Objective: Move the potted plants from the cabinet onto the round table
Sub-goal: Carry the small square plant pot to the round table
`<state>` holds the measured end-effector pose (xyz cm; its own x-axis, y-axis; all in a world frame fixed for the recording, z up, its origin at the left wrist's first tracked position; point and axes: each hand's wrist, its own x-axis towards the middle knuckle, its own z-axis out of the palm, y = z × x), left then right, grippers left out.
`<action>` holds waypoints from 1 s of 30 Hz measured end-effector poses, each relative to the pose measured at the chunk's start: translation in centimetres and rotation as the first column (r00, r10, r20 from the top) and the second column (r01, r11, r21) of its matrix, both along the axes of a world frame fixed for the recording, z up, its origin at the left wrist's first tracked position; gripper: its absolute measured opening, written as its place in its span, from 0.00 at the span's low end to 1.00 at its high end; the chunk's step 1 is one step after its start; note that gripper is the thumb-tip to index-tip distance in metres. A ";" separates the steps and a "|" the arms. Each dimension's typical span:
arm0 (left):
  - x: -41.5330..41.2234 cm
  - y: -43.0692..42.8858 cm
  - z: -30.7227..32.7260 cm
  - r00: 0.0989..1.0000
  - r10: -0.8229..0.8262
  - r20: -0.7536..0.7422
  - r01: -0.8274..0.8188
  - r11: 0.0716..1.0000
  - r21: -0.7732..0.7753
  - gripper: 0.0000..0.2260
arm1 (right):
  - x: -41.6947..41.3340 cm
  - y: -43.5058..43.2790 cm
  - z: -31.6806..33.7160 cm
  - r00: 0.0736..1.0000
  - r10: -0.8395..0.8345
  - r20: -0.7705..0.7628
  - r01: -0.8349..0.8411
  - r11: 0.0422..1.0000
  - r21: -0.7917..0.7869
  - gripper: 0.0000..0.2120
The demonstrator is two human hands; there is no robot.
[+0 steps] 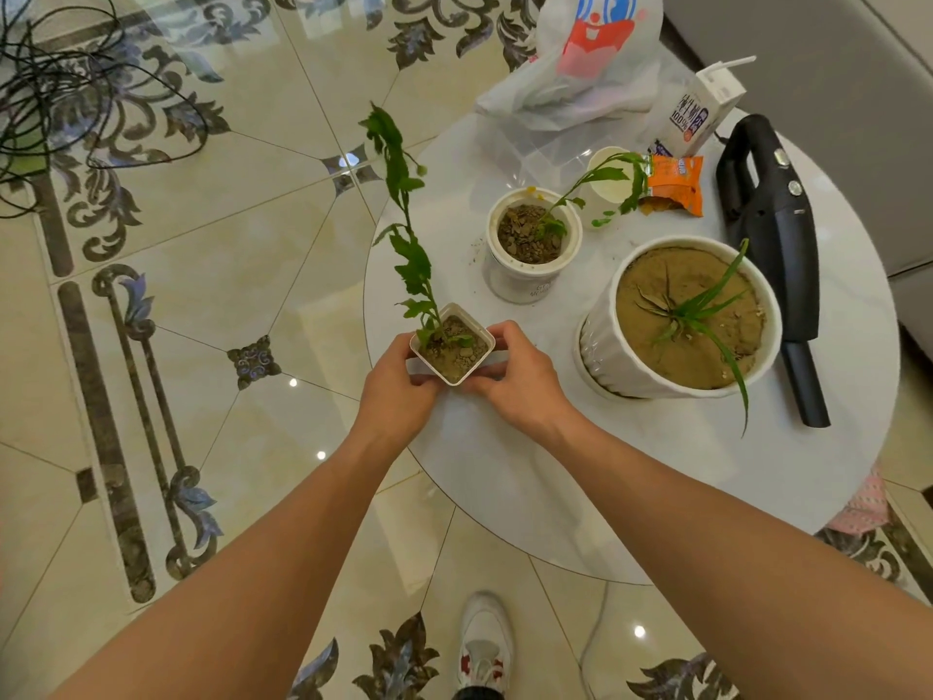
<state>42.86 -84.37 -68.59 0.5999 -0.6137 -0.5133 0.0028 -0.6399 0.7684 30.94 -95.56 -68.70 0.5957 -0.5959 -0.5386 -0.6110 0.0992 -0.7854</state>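
A small square white pot [453,344] with soil and a tall, jagged green stem sits at the left edge of the round white table [631,497]. My left hand [399,396] grips its left side and my right hand [520,384] grips its right side. Two other potted plants stand on the table: a medium white pot [530,245] with a leaning green shoot, and a large white ribbed pot [681,320] with sandy soil and thin grass-like leaves. The cabinet is out of view.
At the table's far side lie a plastic bag [580,68], a milk carton [699,111], an orange snack packet [674,184], a white cup [608,176] and a black handheld vacuum [777,245]. Black cables [60,93] lie on the tiled floor at the upper left. My shoe [484,644] is below.
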 end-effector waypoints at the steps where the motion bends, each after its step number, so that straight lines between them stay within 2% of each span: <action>1: -0.1 0.1 0.0 1.000 0.002 -0.001 -0.002 1.000 0.000 0.21 | 0.0 0.1 0.0 1.000 0.006 -0.002 -0.006 1.000 0.001 0.22; 4: -0.3 0.4 0.2 1.000 0.010 -0.001 -0.010 1.000 0.001 0.24 | 0.0 0.4 0.2 1.000 0.008 -0.023 -0.009 1.000 -0.024 0.24; 7: -0.3 0.8 0.4 1.000 0.027 -0.016 -0.027 1.000 0.011 0.26 | -0.5 0.6 0.6 0.992 -0.047 -0.114 0.038 0.996 -0.081 0.27; 10: -0.1 1.4 0.9 0.998 0.059 -0.028 -0.058 0.998 0.012 0.28 | -1.7 1.2 1.1 0.977 -0.048 -0.208 0.028 0.995 -0.099 0.17; 13: 0.1 2.7 1.8 0.997 0.079 -0.009 -0.079 0.997 -0.002 0.30 | -2.6 2.6 1.6 0.971 0.002 -0.237 -0.034 0.991 -0.128 0.08; 17: 0.7 6.4 3.2 0.993 0.118 0.006 -0.118 0.992 -0.038 0.30 | -2.1 6.2 3.7 0.976 0.017 -0.215 -0.046 0.990 -0.131 0.06; 21: 1.5 12.8 4.8 0.983 0.181 0.011 -0.180 0.981 -0.076 0.28 | -0.4 12.6 6.4 0.985 0.075 -0.154 -0.094 0.989 -0.117 0.07; 24: 2.5 19.2 6.1 0.972 0.233 0.023 -0.230 0.968 -0.096 0.26 | 2.4 18.5 8.1 0.974 0.202 -0.105 -0.213 0.971 -0.109 0.09; 30: 7.1 36.6 8.9 0.932 0.358 0.051 -0.352 0.931 -0.099 0.21 | 10.7 32.9 10.5 0.913 0.403 -0.064 -0.408 0.900 -0.150 0.04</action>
